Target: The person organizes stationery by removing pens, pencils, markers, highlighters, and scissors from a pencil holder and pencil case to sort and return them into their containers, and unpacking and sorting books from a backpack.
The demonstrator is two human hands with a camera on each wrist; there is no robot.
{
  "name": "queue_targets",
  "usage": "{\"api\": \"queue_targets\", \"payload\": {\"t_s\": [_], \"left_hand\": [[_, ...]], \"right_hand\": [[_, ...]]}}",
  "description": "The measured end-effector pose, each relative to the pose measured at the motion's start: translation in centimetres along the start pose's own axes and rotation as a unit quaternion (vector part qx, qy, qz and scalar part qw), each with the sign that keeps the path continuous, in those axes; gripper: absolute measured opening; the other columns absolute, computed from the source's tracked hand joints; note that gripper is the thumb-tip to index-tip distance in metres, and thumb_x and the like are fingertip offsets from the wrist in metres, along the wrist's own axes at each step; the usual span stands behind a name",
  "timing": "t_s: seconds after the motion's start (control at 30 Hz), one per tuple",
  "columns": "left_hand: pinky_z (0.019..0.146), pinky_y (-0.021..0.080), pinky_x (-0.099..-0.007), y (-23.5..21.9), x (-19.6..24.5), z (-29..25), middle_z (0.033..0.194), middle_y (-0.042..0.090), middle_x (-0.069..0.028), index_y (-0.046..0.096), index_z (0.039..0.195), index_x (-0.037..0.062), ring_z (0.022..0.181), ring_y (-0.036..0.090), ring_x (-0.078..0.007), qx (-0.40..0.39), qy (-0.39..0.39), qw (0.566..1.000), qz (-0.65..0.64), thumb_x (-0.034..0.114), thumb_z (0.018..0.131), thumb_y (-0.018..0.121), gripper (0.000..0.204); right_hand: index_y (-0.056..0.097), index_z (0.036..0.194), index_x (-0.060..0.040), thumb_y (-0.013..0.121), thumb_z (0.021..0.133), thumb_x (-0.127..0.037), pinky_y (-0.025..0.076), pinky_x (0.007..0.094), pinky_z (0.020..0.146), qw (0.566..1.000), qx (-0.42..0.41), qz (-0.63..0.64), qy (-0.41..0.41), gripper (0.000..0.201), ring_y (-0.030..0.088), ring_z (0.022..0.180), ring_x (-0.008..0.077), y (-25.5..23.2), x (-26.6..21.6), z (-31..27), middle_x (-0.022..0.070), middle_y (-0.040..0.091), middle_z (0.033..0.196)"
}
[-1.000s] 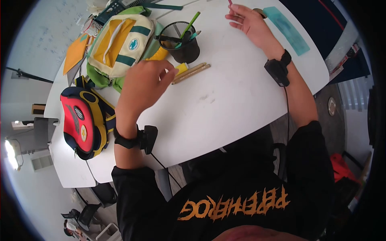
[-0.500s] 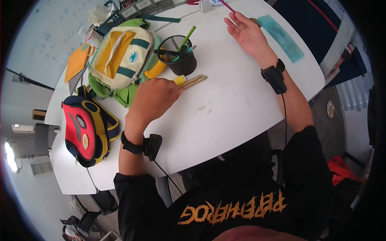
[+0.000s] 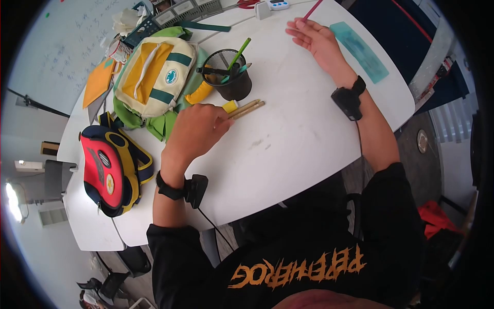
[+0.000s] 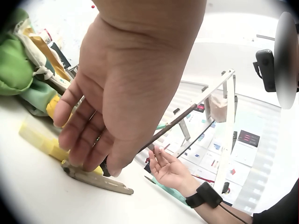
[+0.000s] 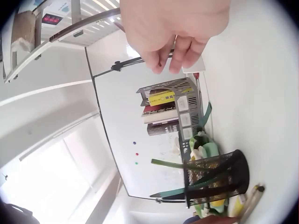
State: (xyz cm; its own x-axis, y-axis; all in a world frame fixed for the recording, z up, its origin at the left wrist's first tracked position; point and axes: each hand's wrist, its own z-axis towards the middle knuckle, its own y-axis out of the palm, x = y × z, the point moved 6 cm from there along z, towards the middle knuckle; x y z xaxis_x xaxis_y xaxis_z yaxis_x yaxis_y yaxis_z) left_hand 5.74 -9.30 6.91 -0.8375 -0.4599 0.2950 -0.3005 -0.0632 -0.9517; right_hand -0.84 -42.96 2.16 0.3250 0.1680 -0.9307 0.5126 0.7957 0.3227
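My right hand (image 3: 320, 45), palm turned up, pinches a thin pink pencil (image 3: 312, 10) that slants toward the far edge of the table. Loosely bent, the fingers of my left hand (image 3: 198, 129) hang over the near ends of two tan pencils (image 3: 250, 110), hiding those ends. A yellow stick (image 3: 230, 106) lies beside these pencils. The left wrist view shows the same pencils (image 4: 96, 181) just below the left fingertips. Behind them stands a black mesh pen cup (image 3: 234, 85) with a green pencil (image 3: 240, 54) and other writing tools in it.
A green and cream backpack (image 3: 154, 77) lies left of the cup, a red and navy bag (image 3: 105, 170) nearer me. At the right is a flat teal translucent sheet or pouch (image 3: 359, 51). Grey baskets (image 3: 188, 13) and a white and blue device (image 3: 278, 4) stand at the back.
The pink pencil has swung in my right fingers from leaning left to leaning right. My left hand has lowered slightly relative to the tan pencils, which stay on the table.
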Motion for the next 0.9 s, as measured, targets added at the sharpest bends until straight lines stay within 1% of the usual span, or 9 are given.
{"api": "queue_targets", "payload": {"t_s": [0.03, 0.17, 0.23, 0.37, 0.43, 0.53, 0.67, 0.73, 0.9], "left_hand": [[0.072, 0.055, -0.0410, 0.0, 0.0, 0.1, 0.084, 0.075, -0.0125, 0.082, 0.095, 0.0081, 0.078, 0.072, -0.0303, 0.004, -0.005, 1.000, -0.005, 0.025, 0.095, 0.075, 0.018], [0.071, 0.055, -0.0408, 0.2, -0.1, 0.0, 0.084, 0.075, -0.0125, 0.082, 0.095, 0.0080, 0.078, 0.072, -0.0301, 0.003, 0.007, 1.000, -0.002, 0.025, 0.095, 0.075, 0.018], [0.071, 0.055, -0.0408, 0.0, 0.0, 0.0, 0.085, 0.075, -0.0122, 0.082, 0.096, 0.0081, 0.078, 0.072, -0.0297, 0.000, 0.008, 1.000, 0.005, 0.025, 0.095, 0.075, 0.018], [0.071, 0.055, -0.0406, 0.0, 0.1, 0.1, 0.085, 0.075, -0.0119, 0.081, 0.096, 0.0083, 0.079, 0.072, -0.0295, -0.003, -0.002, 1.000, 0.003, 0.025, 0.095, 0.075, 0.018], [0.071, 0.055, -0.0408, 0.0, 0.1, 0.0, 0.085, 0.075, -0.0117, 0.081, 0.097, 0.0082, 0.079, 0.072, -0.0298, -0.003, 0.014, 1.000, 0.008, 0.025, 0.095, 0.075, 0.019], [0.072, 0.055, -0.0409, 0.0, 0.2, 0.0, 0.085, 0.075, -0.0116, 0.081, 0.097, 0.0081, 0.079, 0.072, -0.0299, -0.006, -0.005, 1.000, 0.006, 0.026, 0.095, 0.075, 0.019], [0.072, 0.055, -0.0409, 0.3, 0.1, -0.1, 0.086, 0.075, -0.0117, 0.081, 0.097, 0.0080, 0.079, 0.072, -0.0299, -0.003, 0.002, 1.000, 0.009, 0.026, 0.095, 0.075, 0.019], [0.072, 0.055, -0.0406, 0.0, 0.2, -0.1, 0.086, 0.075, -0.0117, 0.081, 0.097, 0.0079, 0.079, 0.072, -0.0297, -0.005, 0.000, 1.000, 0.003, 0.026, 0.096, 0.075, 0.020], [0.072, 0.055, -0.0402, 0.1, 0.0, 0.0, 0.086, 0.075, -0.0113, 0.081, 0.097, 0.0077, 0.079, 0.072, -0.0293, 0.000, 0.005, 1.000, 0.003, 0.026, 0.095, 0.075, 0.020]], "right_hand": [[0.070, 0.129, -0.0025, 0.075, 0.102, -0.024, 0.054, 0.0295, 0.101, 0.996, -0.022, -0.087, 0.005, 0.035, 0.071, 0.122, 0.0174, 0.2, 0.2, 0.0, 0.0086, 0.076, 0.128], [0.075, 0.128, -0.0022, 0.077, 0.100, -0.026, 0.052, 0.0269, 0.100, 0.988, -0.043, -0.146, -0.039, 0.036, 0.072, 0.115, 0.0135, 0.0, 1.5, 0.3, 0.0062, 0.079, 0.118], [0.077, 0.129, -0.0037, 0.078, 0.100, -0.026, 0.052, 0.0244, 0.096, 0.965, -0.064, -0.245, -0.063, 0.037, 0.071, 0.107, 0.0100, 0.0, 1.7, 0.7, 0.0050, 0.080, 0.112], [0.078, 0.128, -0.0037, 0.079, 0.099, -0.025, 0.053, 0.0234, 0.092, 0.966, -0.051, -0.245, -0.062, 0.037, 0.070, 0.100, 0.0080, 0.3, 1.8, 0.3, 0.0046, 0.080, 0.106], [0.077, 0.126, -0.0012, 0.079, 0.098, -0.024, 0.054, 0.0238, 0.091, 0.944, -0.040, -0.306, -0.114, 0.036, 0.071, 0.099, 0.0086, 0.6, 1.1, 0.0, 0.0059, 0.080, 0.107], [0.076, 0.122, 0.0007, 0.080, 0.098, -0.024, 0.055, 0.0247, 0.091, 0.949, -0.035, -0.291, -0.114, 0.035, 0.071, 0.101, 0.0091, 0.5, 0.8, 0.4, 0.0066, 0.080, 0.107], [0.076, 0.119, 0.0003, 0.080, 0.098, -0.026, 0.056, 0.0261, 0.092, 0.962, -0.033, -0.245, -0.120, 0.034, 0.072, 0.103, 0.0105, 0.5, 0.9, 0.2, 0.0062, 0.080, 0.109], [0.077, 0.120, -0.0018, 0.081, 0.097, -0.027, 0.056, 0.0268, 0.092, 0.983, -0.011, -0.170, -0.065, 0.034, 0.073, 0.103, 0.0109, 0.4, 0.8, 0.0, 0.0050, 0.080, 0.111], [0.078, 0.119, -0.0029, 0.082, 0.096, -0.027, 0.055, 0.0259, 0.091, 0.986, 0.004, -0.153, -0.061, 0.033, 0.072, 0.103, 0.0098, 0.2, 0.6, 0.1, 0.0040, 0.079, 0.112]]}}
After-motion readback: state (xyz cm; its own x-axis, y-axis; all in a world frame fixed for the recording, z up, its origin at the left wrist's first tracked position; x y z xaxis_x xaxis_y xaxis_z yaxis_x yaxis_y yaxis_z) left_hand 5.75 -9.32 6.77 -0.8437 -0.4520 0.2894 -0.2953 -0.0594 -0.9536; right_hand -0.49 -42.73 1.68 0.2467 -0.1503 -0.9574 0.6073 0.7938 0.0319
